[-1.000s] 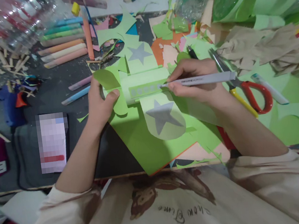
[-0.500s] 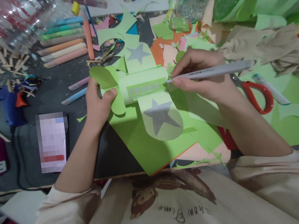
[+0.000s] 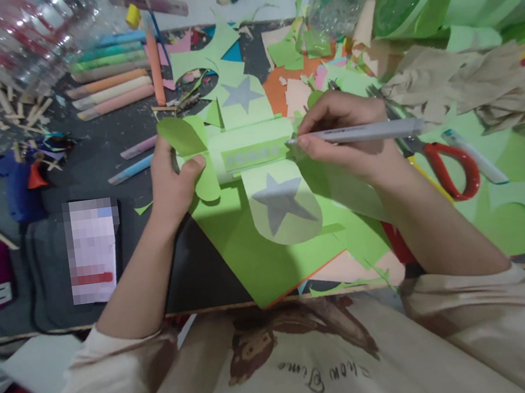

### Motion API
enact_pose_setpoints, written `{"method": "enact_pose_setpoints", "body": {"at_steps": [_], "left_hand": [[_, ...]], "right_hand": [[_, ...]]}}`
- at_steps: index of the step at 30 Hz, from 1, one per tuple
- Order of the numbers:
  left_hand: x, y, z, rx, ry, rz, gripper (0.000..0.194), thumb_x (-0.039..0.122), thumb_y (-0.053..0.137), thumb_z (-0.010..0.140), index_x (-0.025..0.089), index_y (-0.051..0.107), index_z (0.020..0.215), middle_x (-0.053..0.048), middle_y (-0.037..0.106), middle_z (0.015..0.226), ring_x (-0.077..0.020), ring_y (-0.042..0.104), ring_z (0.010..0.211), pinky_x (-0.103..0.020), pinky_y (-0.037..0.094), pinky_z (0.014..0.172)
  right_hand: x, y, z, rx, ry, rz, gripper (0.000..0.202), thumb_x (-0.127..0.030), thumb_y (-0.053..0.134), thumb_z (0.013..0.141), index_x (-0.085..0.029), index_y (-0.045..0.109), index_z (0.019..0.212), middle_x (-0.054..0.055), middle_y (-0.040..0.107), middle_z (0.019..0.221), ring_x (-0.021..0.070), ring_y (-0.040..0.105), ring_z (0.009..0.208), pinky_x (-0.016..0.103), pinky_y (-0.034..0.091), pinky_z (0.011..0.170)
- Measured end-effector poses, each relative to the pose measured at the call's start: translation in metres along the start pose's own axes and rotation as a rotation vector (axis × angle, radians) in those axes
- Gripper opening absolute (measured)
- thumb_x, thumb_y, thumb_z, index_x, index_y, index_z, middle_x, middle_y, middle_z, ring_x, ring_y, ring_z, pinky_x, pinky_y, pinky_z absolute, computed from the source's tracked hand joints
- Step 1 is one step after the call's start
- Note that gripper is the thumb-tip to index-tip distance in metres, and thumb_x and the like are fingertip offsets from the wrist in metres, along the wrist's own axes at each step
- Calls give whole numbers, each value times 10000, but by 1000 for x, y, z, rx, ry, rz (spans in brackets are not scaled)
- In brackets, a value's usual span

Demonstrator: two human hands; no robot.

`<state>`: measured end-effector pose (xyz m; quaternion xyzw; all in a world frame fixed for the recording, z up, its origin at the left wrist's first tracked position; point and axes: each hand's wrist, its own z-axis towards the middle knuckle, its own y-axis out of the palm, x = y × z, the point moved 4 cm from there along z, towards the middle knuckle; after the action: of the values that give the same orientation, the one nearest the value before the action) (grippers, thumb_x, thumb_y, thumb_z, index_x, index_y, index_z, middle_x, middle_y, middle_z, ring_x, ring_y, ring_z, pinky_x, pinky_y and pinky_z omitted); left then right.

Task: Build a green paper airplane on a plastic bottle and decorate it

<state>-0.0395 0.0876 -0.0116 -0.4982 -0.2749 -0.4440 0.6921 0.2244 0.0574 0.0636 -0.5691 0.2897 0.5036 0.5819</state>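
Observation:
A light green paper airplane model (image 3: 250, 135) with a tube body lies before me, a grey star on each rounded wing. My left hand (image 3: 171, 176) is closed round its tail end, thumb over the darker green tail pieces (image 3: 183, 135). In my right hand (image 3: 343, 129) a grey marker pen (image 3: 369, 132) is pinched, its tip at the right end of a green strip (image 3: 252, 155) on the tube. Grey marks run in a row along that strip. Beneath the model lies green paper (image 3: 259, 248).
Red-handled scissors (image 3: 453, 170) and a white-blue cutter (image 3: 475, 154) lie right of my forearm. A phone (image 3: 94, 249), a blue glue gun (image 3: 19, 188) and several markers (image 3: 110, 91) are at left. Plastic bottles (image 3: 41, 32), paper scraps and crumpled brown paper (image 3: 459, 80) lie farther back.
My right hand and the marker have shifted slightly left, and the pen is tilted a little differently. More of the scissors shows behind the hand. My left hand and the model stay in place.

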Motion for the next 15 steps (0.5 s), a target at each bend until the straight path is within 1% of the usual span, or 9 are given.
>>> {"method": "enact_pose_setpoints", "body": {"at_steps": [6, 10, 15], "left_hand": [[1, 0, -1, 5, 3, -17, 608, 832, 551, 744, 273, 649, 962, -43, 699, 957, -277, 661, 909, -479, 557, 803], [2, 0, 0, 13, 6, -16, 597, 814, 566, 735, 269, 621, 973, -34, 694, 938, -280, 663, 893, -483, 551, 782], [-5, 0, 1, -45, 5, -48, 563, 787, 611, 738, 284, 601, 991, -29, 689, 966, -286, 655, 923, -496, 533, 809]], "right_hand": [[0, 1, 0, -55, 17, 14, 149, -260, 719, 790, -264, 614, 685, -14, 642, 642, 151, 541, 557, 316, 397, 499], [2, 1, 1, -88, 16, 37, 142, -246, 722, 777, -269, 617, 685, -17, 643, 637, 154, 549, 553, 316, 407, 498], [1, 1, 2, -108, 17, 33, 162, -261, 720, 761, -267, 605, 648, -17, 621, 609, 153, 526, 548, 319, 393, 496]]}}
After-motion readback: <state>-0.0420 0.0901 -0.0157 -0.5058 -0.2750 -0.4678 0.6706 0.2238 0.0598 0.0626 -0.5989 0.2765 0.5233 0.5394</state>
